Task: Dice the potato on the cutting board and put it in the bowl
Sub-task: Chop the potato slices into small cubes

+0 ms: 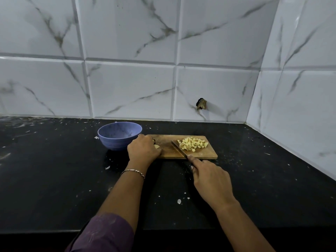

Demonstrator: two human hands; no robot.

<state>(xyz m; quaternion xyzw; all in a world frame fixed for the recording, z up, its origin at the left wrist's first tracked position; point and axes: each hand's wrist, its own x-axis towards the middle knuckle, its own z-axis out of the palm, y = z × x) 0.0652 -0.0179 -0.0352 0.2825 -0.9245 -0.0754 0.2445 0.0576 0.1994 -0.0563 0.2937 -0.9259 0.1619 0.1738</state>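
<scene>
black surface [54, 179], cutting board [167, 153] beside a blue bowl [109, 142]
left hand [143, 149] curls its fingers on a potato piece [156, 146]; right hand [209, 179] fingers grip the knife [179, 149] beside the diced potato [192, 143].

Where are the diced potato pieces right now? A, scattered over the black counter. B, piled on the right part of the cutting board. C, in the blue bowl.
B: the diced potato pieces lie piled on the cutting board's right part, just past the knife in the right hand; the bowl looks empty.
</scene>
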